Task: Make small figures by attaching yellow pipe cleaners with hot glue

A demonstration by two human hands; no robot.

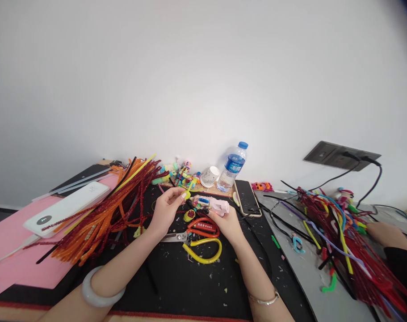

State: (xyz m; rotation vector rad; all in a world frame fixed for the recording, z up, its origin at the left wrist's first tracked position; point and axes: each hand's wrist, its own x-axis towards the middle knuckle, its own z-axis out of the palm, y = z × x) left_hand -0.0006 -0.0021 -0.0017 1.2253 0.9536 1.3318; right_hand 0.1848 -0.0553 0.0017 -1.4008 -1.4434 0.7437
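Note:
My left hand (pixel 168 210) is closed in a pinch on a small yellow pipe-cleaner piece (pixel 187 195), whose thin end points up. Close beside it, my right hand (pixel 225 223) wraps round a small pale pink tool (pixel 220 206) that looks like a glue gun; a blue part shows on its body, and its tip is near the yellow piece. Below the hands, scissors (pixel 203 260) with one orange and one yellow handle lie on the black mat (pixel 190 295). A small yellow and dark red coil (pixel 190 215) sits between the hands.
Left, a pipe-cleaner bundle (pixel 92 223) lies over a white power bank (pixel 69 208) and pink sheets (pixel 9 250). Behind stand a water bottle (pixel 232 167), a tilted paper cup (pixel 210 176) and a phone (pixel 247 197). Another person's hand (pixel 389 235) is by the right-hand pile (pixel 354 250).

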